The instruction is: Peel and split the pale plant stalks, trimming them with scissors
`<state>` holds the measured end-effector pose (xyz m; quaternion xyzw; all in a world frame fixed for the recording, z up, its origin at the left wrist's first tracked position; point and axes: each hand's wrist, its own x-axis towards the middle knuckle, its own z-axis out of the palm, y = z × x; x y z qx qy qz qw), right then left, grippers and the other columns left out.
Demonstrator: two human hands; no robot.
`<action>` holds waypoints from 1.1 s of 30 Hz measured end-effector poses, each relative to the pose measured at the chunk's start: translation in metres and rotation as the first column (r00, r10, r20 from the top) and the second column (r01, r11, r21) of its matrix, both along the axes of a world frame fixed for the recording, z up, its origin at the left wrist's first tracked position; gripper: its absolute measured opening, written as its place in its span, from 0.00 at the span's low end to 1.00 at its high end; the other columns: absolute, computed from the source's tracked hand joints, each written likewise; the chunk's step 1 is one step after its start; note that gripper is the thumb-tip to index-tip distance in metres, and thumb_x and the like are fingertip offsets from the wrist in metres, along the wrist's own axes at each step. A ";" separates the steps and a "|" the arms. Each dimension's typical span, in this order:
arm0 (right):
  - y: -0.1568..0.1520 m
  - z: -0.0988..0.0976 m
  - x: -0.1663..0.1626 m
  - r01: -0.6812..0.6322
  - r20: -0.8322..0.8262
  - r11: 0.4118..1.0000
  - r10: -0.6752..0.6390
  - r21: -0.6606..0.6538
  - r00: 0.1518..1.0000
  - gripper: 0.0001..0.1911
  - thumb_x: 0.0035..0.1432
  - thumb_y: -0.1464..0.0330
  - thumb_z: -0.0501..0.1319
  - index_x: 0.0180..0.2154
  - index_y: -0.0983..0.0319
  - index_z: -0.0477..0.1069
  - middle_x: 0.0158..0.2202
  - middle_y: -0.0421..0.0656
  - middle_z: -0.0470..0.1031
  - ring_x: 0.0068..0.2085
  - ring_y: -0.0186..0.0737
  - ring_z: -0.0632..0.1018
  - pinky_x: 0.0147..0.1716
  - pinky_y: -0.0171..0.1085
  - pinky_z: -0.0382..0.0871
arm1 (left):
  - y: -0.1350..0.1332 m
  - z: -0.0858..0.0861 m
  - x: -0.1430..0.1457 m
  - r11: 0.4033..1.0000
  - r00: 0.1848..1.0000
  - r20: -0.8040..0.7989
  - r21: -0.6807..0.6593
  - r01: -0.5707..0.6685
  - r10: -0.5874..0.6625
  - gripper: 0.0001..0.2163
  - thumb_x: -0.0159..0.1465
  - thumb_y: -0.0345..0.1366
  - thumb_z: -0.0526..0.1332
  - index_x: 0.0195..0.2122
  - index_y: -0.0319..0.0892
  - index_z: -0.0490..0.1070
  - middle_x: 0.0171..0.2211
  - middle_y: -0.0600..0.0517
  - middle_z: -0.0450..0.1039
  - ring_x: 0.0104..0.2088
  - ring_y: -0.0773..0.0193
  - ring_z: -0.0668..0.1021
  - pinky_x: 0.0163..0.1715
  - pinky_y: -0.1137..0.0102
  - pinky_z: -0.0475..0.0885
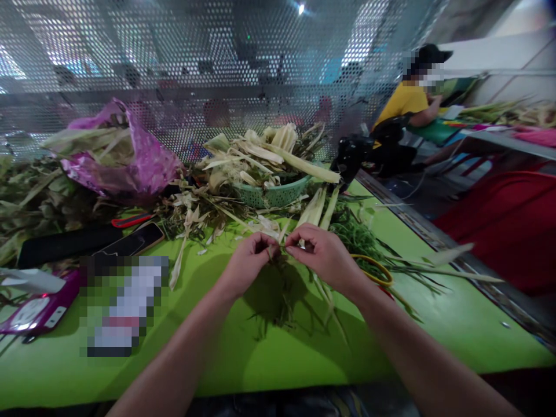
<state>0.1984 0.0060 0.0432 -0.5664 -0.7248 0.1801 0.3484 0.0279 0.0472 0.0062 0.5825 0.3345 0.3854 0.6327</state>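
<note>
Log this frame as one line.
left hand: pinching leaf strip | right hand: pinching same strip | under hands: leaf scraps on green table | behind: green basket of husks

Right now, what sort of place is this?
Probably a produce-trimming workshop: a green table strewn with husks, a basket of peeled stalks, and another person seated at a second table.

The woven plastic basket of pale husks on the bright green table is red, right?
No. The head view shows the woven plastic basket is teal green, not red; it does hold pale husks on the bright green table.
</note>
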 end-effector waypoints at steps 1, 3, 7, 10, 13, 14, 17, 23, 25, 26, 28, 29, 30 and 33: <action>0.000 0.000 0.000 0.001 0.002 1.000 -0.001 -0.009 1.000 0.02 0.54 0.70 0.60 0.30 0.61 0.72 0.31 0.41 0.73 0.30 0.35 0.71 0.30 0.33 0.60 | 0.000 0.000 0.000 1.000 1.000 -0.002 0.002 -0.001 0.001 0.07 0.58 0.36 0.62 0.32 0.38 0.67 0.27 0.55 0.65 0.29 0.70 0.67 0.31 0.73 0.61; -0.001 -0.001 -0.001 0.013 0.010 0.999 -0.013 -0.034 1.000 0.02 0.54 0.69 0.61 0.32 0.61 0.71 0.30 0.40 0.73 0.29 0.35 0.71 0.29 0.33 0.60 | 0.000 -0.001 0.000 1.000 1.000 -0.005 0.006 0.000 0.000 0.07 0.58 0.37 0.62 0.32 0.38 0.67 0.27 0.55 0.65 0.29 0.70 0.67 0.31 0.74 0.61; 0.000 -0.003 -0.001 0.037 0.022 0.998 -0.036 -0.044 0.999 0.02 0.55 0.69 0.60 0.32 0.60 0.71 0.29 0.39 0.73 0.27 0.34 0.69 0.28 0.33 0.59 | 0.000 -0.001 0.000 1.000 1.000 -0.016 0.008 0.005 -0.004 0.08 0.57 0.37 0.62 0.32 0.38 0.67 0.27 0.56 0.65 0.28 0.71 0.66 0.30 0.74 0.61; 0.000 -0.003 -0.001 0.026 0.020 0.999 -0.026 -0.025 0.999 0.03 0.55 0.70 0.59 0.31 0.60 0.71 0.29 0.40 0.73 0.28 0.34 0.70 0.29 0.33 0.59 | -0.001 -0.001 0.000 1.000 1.000 -0.018 -0.015 -0.006 0.006 0.08 0.57 0.37 0.62 0.32 0.38 0.67 0.26 0.56 0.65 0.27 0.71 0.66 0.29 0.74 0.60; -0.001 -0.003 -0.002 -0.022 -0.005 1.000 0.022 -0.007 1.000 0.03 0.55 0.71 0.58 0.30 0.60 0.71 0.30 0.40 0.73 0.31 0.36 0.71 0.31 0.34 0.61 | 0.000 -0.001 0.000 0.999 1.000 0.006 -0.049 -0.009 0.009 0.10 0.56 0.39 0.64 0.31 0.38 0.67 0.26 0.56 0.66 0.27 0.71 0.67 0.29 0.74 0.61; -0.001 -0.002 -0.002 -0.043 -0.013 0.999 0.043 -0.003 0.999 0.04 0.54 0.71 0.58 0.30 0.60 0.71 0.30 0.40 0.72 0.31 0.36 0.71 0.31 0.34 0.61 | 0.000 -0.001 0.000 0.998 1.000 0.014 -0.061 -0.011 0.012 0.10 0.55 0.40 0.64 0.31 0.38 0.67 0.25 0.55 0.66 0.26 0.71 0.67 0.29 0.74 0.61; -0.003 -0.001 -0.004 -0.107 -0.029 0.994 0.107 -0.005 0.994 0.05 0.53 0.73 0.58 0.29 0.60 0.72 0.29 0.41 0.71 0.32 0.37 0.72 0.33 0.35 0.62 | 0.000 0.000 0.000 0.996 1.000 0.021 -0.092 -0.021 0.023 0.11 0.52 0.39 0.66 0.29 0.38 0.67 0.25 0.55 0.67 0.26 0.71 0.68 0.28 0.74 0.61; -0.004 0.001 -0.003 -0.137 -0.025 0.990 0.137 -0.035 0.990 0.03 0.55 0.70 0.60 0.31 0.60 0.73 0.31 0.41 0.72 0.32 0.36 0.72 0.31 0.33 0.62 | 0.001 -0.003 -0.001 0.996 0.997 -0.013 -0.042 -0.076 0.075 0.09 0.49 0.32 0.67 0.30 0.38 0.68 0.26 0.56 0.68 0.28 0.71 0.69 0.31 0.74 0.63; -0.002 -0.002 -0.002 -0.096 -0.039 0.994 0.094 -0.043 0.995 0.03 0.55 0.69 0.60 0.32 0.60 0.73 0.31 0.41 0.72 0.31 0.35 0.71 0.29 0.33 0.61 | 0.002 -0.003 -0.002 0.995 0.994 -0.040 0.028 -0.097 0.098 0.08 0.50 0.32 0.66 0.30 0.39 0.69 0.27 0.55 0.69 0.29 0.70 0.70 0.32 0.74 0.64; -0.001 -0.004 -0.002 -0.076 -0.051 0.996 0.073 -0.046 0.996 0.03 0.55 0.69 0.60 0.33 0.60 0.72 0.32 0.41 0.73 0.30 0.35 0.71 0.29 0.33 0.61 | 0.002 -0.003 -0.002 0.992 0.992 -0.056 0.072 -0.106 0.110 0.08 0.51 0.32 0.66 0.30 0.39 0.69 0.28 0.55 0.69 0.30 0.70 0.70 0.32 0.74 0.64; 0.000 -0.008 -0.004 -0.053 -0.075 0.997 0.049 -0.052 0.996 0.04 0.55 0.69 0.60 0.35 0.60 0.72 0.33 0.41 0.74 0.30 0.36 0.71 0.29 0.33 0.62 | 0.002 -0.001 -0.002 0.979 0.987 -0.092 0.166 -0.119 0.135 0.06 0.51 0.31 0.65 0.30 0.39 0.70 0.29 0.54 0.70 0.31 0.69 0.71 0.33 0.73 0.65; 0.001 -0.010 -0.005 -0.045 -0.083 0.998 0.040 -0.055 0.996 0.05 0.54 0.70 0.60 0.36 0.60 0.72 0.33 0.41 0.75 0.30 0.36 0.72 0.30 0.33 0.62 | 0.002 -0.001 -0.002 0.970 0.983 -0.109 0.211 -0.121 0.146 0.06 0.51 0.30 0.64 0.30 0.39 0.70 0.29 0.54 0.71 0.31 0.68 0.71 0.34 0.73 0.65; 0.001 -0.012 -0.006 -0.035 -0.087 0.998 0.030 -0.058 0.996 0.06 0.53 0.71 0.60 0.36 0.60 0.72 0.33 0.41 0.75 0.31 0.36 0.72 0.30 0.33 0.63 | 0.001 0.000 -0.002 0.961 0.980 -0.121 0.250 -0.122 0.156 0.05 0.52 0.29 0.63 0.30 0.40 0.70 0.28 0.54 0.71 0.32 0.68 0.72 0.35 0.72 0.65; 0.001 -0.015 -0.010 0.009 -0.074 0.998 -0.014 -0.069 0.997 0.06 0.52 0.72 0.60 0.35 0.60 0.71 0.31 0.40 0.76 0.30 0.37 0.74 0.31 0.33 0.63 | -0.001 0.002 0.000 0.936 0.970 -0.161 0.332 -0.119 0.181 0.05 0.51 0.26 0.60 0.30 0.40 0.70 0.28 0.55 0.72 0.31 0.67 0.73 0.36 0.72 0.66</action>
